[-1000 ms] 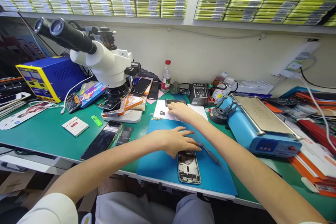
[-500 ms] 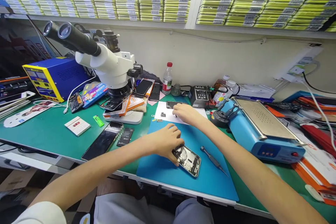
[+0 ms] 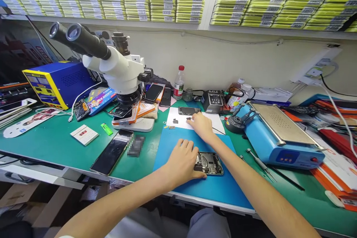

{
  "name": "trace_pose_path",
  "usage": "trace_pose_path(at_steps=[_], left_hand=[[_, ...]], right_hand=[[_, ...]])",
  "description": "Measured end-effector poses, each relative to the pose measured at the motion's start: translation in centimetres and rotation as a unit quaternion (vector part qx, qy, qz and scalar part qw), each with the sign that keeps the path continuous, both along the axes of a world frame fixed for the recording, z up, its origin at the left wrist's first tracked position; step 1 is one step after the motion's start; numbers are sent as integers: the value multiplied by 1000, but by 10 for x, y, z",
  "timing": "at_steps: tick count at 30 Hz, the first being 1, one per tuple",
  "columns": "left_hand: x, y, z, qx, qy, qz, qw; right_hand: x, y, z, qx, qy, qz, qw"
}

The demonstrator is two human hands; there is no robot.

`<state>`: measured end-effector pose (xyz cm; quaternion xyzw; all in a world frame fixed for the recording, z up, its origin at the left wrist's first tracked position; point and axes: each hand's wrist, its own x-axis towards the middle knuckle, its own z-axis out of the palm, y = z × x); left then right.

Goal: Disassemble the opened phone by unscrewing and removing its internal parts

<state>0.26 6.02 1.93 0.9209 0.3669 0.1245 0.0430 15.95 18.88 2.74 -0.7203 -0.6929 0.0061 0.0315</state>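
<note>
An opened phone body lies sideways on the blue mat, its inner parts showing. My left hand rests on its left end, fingers curled over it and thumb along its near edge. My right hand reaches further back onto a white sheet, fingers bent down on small dark parts lying there; what the fingertips pinch is hidden. A dark phone piece lies at the sheet's far edge.
A white microscope stands at the left, a blue heating plate machine at the right. A screwdriver lies on the green bench beside the mat. A dark phone, a bottle and a blue-yellow box are about.
My left hand has turned the phone body from lengthwise to sideways on the mat. The right hand stayed over the white sheet. The screwdriver now lies off the mat to the right.
</note>
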Motion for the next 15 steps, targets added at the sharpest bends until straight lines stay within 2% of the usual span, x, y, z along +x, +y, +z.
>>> trace_pose_path(at_steps=[4,10,15], left_hand=[[-15,11,2,-29,-38,2,999],[-48,57,12,-55,-107,103,987],[-56,82,6,-63,-146,141,977]], right_hand=[[3,4,0,-4,24,6,1000],[10,4,-1,-2,87,21,996],[12,-4,3,8,188,38,981]])
